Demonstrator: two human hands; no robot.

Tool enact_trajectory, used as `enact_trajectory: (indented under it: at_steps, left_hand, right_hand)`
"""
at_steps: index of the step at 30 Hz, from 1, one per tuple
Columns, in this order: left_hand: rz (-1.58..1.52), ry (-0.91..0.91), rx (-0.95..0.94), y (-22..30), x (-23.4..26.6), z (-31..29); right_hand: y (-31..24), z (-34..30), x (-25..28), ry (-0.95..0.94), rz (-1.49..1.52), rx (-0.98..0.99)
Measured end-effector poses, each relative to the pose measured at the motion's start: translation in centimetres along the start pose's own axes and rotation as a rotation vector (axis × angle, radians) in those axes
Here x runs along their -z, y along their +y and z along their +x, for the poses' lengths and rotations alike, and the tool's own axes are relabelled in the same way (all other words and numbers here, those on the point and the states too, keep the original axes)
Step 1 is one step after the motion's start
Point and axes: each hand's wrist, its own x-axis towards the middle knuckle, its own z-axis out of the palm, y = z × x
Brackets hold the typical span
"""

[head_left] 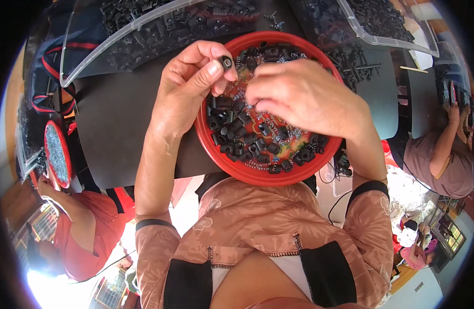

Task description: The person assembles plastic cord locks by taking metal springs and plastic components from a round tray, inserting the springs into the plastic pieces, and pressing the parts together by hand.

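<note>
Between the thumb and fingers of my left hand (pixel 188 82) is a small black plastic part (pixel 225 63), round at the end facing me with a hole in it. It is held above the left rim of a round red tray (pixel 208 149). My right hand (pixel 304 95) reaches down into the tray with its fingers curled together; what they pinch, if anything, is hidden behind the hand. Around the fingers lie many loose black plastic parts (pixel 237 126) and small metal springs (pixel 260 165), spread over the patterned bottom of the tray.
Clear plastic bins (pixel 159 41) of black parts stand along the table's far side. Beside the tray at right lies a pile of black pieces (pixel 352 64). Co-workers sit at left (pixel 87 232) and right (pixel 448 159); another red tray (pixel 58 154) holds small metal pieces.
</note>
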Motion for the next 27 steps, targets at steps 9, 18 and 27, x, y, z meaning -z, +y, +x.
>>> enact_trajectory:
  at_steps: [9,18,27]
  left_hand:
    - [-0.010,-0.030,-0.015,0.3,0.2,0.2]
    - [-0.034,-0.045,-0.011,-0.2,0.1,0.3]
    - [0.029,-0.046,-0.024,-0.4,0.1,0.2]
  right_hand:
    - [-0.5,-0.3,-1.4,0.106,-0.350,-0.085]
    - [-2.1,1.4,-5.4,0.122,-0.119,0.108]
    - [-0.4,-4.9,0.0,0.207,-0.268,-0.166]
